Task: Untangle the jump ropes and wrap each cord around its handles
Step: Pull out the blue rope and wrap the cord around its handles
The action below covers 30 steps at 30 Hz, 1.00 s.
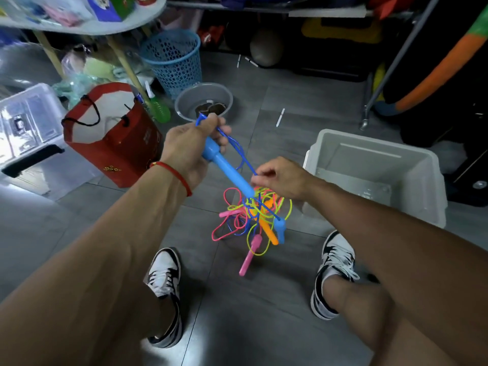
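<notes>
A blue handle (227, 169) is slanting in the air above the floor, with the left hand (190, 146) curling round its upper end while the right hand (281, 178) is pinching the blue cord (244, 161) just beside its lower end. Below both hands a tangle of ropes (253, 217) is hanging, pink, yellow, orange and blue, between two sneakers and near a white bin (412, 186).

Both bare forearms reach forward and inward from the lower corners of the view. The left hand (190, 146) is raised higher, its fingers curled round the blue handle (227, 167), with a red string bracelet (174, 173) at the wrist. The right hand (282, 178) sits lower and nearer the body, knuckles up, thumb and forefinger pinching the blue cord (247, 162).
</notes>
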### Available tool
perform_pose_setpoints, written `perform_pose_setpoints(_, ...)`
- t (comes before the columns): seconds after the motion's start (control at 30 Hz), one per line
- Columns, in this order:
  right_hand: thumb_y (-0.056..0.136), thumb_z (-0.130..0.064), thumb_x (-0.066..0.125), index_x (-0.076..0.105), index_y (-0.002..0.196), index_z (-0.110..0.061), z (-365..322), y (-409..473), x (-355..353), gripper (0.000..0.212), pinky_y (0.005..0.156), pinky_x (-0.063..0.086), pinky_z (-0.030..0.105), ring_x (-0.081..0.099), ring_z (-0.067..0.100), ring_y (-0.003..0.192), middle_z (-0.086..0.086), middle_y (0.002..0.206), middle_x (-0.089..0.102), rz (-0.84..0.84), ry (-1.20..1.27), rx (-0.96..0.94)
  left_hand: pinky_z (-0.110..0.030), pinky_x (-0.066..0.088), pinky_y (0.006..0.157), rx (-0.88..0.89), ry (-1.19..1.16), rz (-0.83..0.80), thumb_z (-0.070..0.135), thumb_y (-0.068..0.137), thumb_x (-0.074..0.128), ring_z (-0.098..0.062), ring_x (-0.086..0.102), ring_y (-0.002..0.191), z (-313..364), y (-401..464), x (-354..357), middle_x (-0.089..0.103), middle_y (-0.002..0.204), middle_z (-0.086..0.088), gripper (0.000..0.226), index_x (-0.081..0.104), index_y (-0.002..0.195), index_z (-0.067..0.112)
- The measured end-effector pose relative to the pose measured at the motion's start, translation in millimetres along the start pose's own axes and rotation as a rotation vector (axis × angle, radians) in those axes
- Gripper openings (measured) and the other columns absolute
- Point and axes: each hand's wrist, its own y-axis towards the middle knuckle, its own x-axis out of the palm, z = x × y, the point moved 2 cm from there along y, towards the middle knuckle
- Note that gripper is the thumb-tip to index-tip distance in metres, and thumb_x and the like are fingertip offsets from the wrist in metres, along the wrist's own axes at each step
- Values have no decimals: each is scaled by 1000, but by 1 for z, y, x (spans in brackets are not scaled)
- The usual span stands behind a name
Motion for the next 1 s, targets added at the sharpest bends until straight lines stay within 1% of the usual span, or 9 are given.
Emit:
perform_pose_setpoints(0.07,87,-35,71,66,71,-10,-9,0,-11,30,56,36,25,35,10,57,-1,58,42,68,-26,3,-26,46,50,40,108,79,17,100,58,-17,55,52,-2,2,-6,61,83,-18,21,63,90,0)
perform_pose_setpoints(0.2,81,-36,80,76,70,-16,-30,3,-33,24,50,34,14,48,1,49,-4,57,63,228,-4,-15,-25,48,49,-193,205,39,37,102,51,-18,55,50,-22,-5,-3,59,78,-23,43,61,83,0)
perform_pose_setpoints(0.3,78,-43,81,73,69,-19,-43,6,-37,27,57,42,24,54,3,51,-5,59,67,307,20,-23,-24,50,48,-330,-15,21,53,104,31,-19,58,48,-36,-12,5,67,83,-20,64,60,92,-3)
perform_pose_setpoints(0.4,80,-48,78,64,68,-19,-58,10,-42,35,53,43,21,59,5,46,-5,52,63,411,69,-38,-26,48,50,-381,-156,35,34,100,27,-24,57,48,-39,-13,4,66,95,-20,50,62,96,-2)
perform_pose_setpoints(0.5,86,-42,75,62,73,-13,-74,14,-44,34,51,46,22,61,6,43,-1,52,64,425,187,-76,-28,48,53,-289,123,-53,13,92,50,-22,56,47,-40,-18,6,65,101,-18,25,64,106,-2)
perform_pose_setpoints(0.57,86,-41,74,62,72,-13,-81,16,-43,33,53,48,25,60,9,43,3,53,66,444,292,-90,-28,47,57,-151,356,-160,3,90,60,-18,55,46,-42,-21,8,62,83,-15,17,69,103,1)
perform_pose_setpoints(0.7,87,-42,71,60,72,-21,-81,19,-34,28,57,55,43,64,17,53,10,68,70,444,473,-75,-16,41,49,143,727,-88,18,91,69,-1,50,43,-33,-9,-2,58,50,7,16,76,80,8)
perform_pose_setpoints(0.83,90,-46,66,55,91,-23,-65,12,-8,26,71,57,41,69,17,73,1,85,70,166,285,-1,-25,48,59,136,623,29,27,83,75,-11,59,52,-21,5,-18,69,58,-4,18,76,69,15)
perform_pose_setpoints(1.0,96,-22,64,53,90,-19,-52,2,16,13,56,50,31,60,21,55,0,68,68,-94,119,-135,-25,50,56,68,477,143,23,82,81,-13,56,49,-5,8,-28,66,59,-8,18,76,78,6)
